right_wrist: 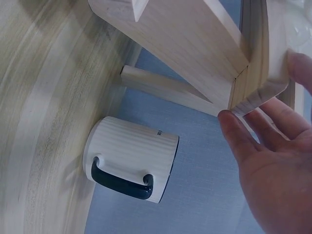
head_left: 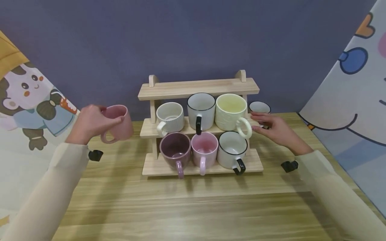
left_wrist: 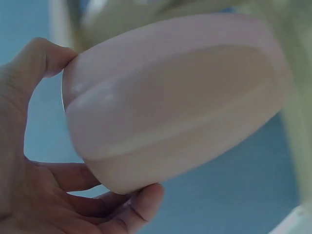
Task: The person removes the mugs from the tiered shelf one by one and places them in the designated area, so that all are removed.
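Observation:
Left of the wooden rack (head_left: pixel 197 88), my left hand (head_left: pixel 88 122) pinches the rim of a pink mug (head_left: pixel 125 125), holding it above the table with its handle toward me. In the left wrist view, thumb and fingers meet the rim of the mug (left_wrist: pixel 175 107). My right hand (head_left: pixel 277 130) grips the right end of the middle shelf, thumb on one side and fingers on the other, as the right wrist view shows at the shelf end (right_wrist: pixel 263 92). Behind that hand, a ribbed white mug (right_wrist: pixel 131 158) with a black handle stands on the table.
A white mug (head_left: pixel 173 124), a black-rimmed mug (head_left: pixel 206 115) and a pale yellow mug (head_left: pixel 226 117) fill the middle shelf. Below stand a purple mug (head_left: pixel 172 157), a light pink mug (head_left: pixel 205 154) and another black-rimmed mug (head_left: pixel 227 157). A blue-grey curtain (head_left: pixel 193 40) hangs behind.

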Demonstrator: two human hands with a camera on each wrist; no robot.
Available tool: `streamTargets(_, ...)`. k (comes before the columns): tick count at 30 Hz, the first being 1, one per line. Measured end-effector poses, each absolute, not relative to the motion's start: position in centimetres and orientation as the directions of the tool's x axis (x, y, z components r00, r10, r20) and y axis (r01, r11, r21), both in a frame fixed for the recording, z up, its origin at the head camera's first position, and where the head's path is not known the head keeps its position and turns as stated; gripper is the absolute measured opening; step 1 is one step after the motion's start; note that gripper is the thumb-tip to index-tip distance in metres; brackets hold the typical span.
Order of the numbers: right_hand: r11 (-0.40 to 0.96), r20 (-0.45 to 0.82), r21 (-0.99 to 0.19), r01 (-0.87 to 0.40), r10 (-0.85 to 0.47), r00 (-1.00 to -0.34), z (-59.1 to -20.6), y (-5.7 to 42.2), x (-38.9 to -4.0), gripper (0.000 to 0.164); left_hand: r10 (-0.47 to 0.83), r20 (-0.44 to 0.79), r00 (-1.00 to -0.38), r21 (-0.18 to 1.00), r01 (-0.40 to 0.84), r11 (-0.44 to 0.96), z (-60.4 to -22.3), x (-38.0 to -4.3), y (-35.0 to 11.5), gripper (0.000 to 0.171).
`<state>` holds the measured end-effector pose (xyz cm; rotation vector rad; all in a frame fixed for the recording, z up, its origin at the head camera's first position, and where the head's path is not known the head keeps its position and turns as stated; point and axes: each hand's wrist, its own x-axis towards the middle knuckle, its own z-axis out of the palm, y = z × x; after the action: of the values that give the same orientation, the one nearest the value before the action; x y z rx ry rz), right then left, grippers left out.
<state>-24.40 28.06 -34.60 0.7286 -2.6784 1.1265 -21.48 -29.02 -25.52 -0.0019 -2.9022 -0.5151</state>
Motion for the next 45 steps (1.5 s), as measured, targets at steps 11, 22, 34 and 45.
streamTargets(11, 0.616, 0.312, -0.615, -0.493, -0.384, -0.869, -34.9, 28.2, -24.5, 0.046, -0.005, 0.183, -0.983, 0.347, 0.06, 0.936, -32.2, -27.0, -29.9, 0.065)
streamTargets(22, 0.641, 0.287, -0.599, -0.48, -0.388, -0.876, -34.6, 28.0, -24.4, 0.048, -0.022, 0.125, -0.992, 0.37, 0.026, 0.929, -33.2, -29.1, -29.4, 0.07)
streamTargets(34, 0.646, 0.303, -0.589, -0.485, -0.38, -0.874, -34.7, 28.0, -24.5, 0.047, 0.094, 0.086, -0.992, 0.42, 0.121, 0.899, -33.4, -29.9, -30.8, 0.089)
streamTargets(45, 0.648, 0.292, -0.606, -0.462, -0.36, -0.886, -34.8, 28.0, -24.3, 0.048, 0.13, 0.202, -0.971, 0.398, 0.202, 0.895, -31.9, -27.3, -30.0, 0.075)
